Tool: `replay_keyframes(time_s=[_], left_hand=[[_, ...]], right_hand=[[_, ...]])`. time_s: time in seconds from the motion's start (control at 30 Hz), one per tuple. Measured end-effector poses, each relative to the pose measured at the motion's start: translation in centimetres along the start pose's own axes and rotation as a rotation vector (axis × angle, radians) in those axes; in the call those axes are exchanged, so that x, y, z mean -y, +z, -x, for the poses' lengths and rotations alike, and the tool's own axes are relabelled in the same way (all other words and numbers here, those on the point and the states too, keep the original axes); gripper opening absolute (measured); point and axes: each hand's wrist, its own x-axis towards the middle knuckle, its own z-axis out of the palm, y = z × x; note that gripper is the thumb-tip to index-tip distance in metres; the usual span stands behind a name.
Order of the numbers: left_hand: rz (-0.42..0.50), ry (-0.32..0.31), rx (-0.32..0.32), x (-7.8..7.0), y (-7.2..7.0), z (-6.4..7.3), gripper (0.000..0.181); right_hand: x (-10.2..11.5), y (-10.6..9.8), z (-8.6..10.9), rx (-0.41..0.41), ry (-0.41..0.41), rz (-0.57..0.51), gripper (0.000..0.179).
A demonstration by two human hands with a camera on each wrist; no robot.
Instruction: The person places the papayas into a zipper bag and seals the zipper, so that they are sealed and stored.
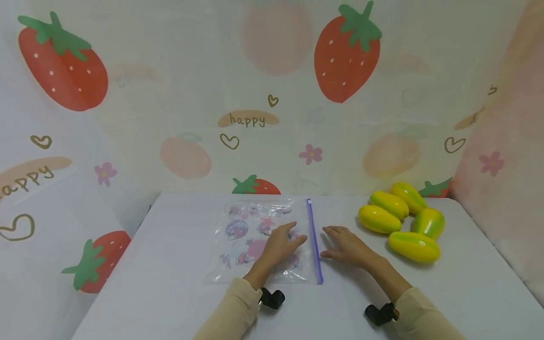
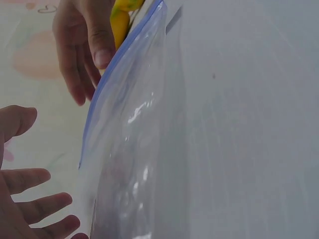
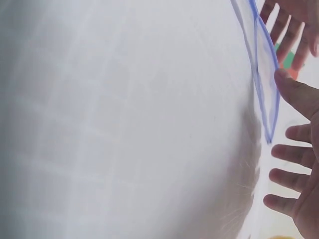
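Observation:
A clear plastic zip bag with pink and purple cartoon prints lies flat on the white table, its purple zip edge turned to the right. Over the bag's right half is my left hand, fingers extended and thumb apart, holding nothing. Just right of the zip edge, my right hand is held with its fingers pointing left toward the bag, also holding nothing. In the right wrist view, the mouth of the bag shows a narrow gap between its two purple edges, with the right thumb right at it.
Several yellow-green mangoes are grouped at the table's back right, beyond my right hand. A fruit-printed cloth hangs behind the table and along its sides. Small black cameras are strapped at both wrists.

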Motion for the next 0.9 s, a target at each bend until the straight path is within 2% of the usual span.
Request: replay_keyframes(time_s=[0.27, 0.47, 0.8, 0.9], left_hand=[[0.023, 0.017, -0.006, -0.3, 1.1, -0.6, 0.058], [0.002, 0.013, -0.007, -0.7, 1.7, -0.9, 0.057], [-0.024, 0.039, -0.038, -0.2, 2.9, -1.8, 0.055], [-0.048, 0.041, -0.044, -0.3, 3.1, -1.9, 0.055]], right_hand=[[0.2, 0.3, -0.2, 0.016, -0.008, -0.01, 0.074], [0.1, 0.6, -0.4, 0.033, -0.006, 0.003, 0.074], [0.6, 0.6, -0.9, 0.048, -0.024, 0.008, 0.071], [0.6, 0.8, -1.0, 0.045, -0.053, 0.015, 0.068]])
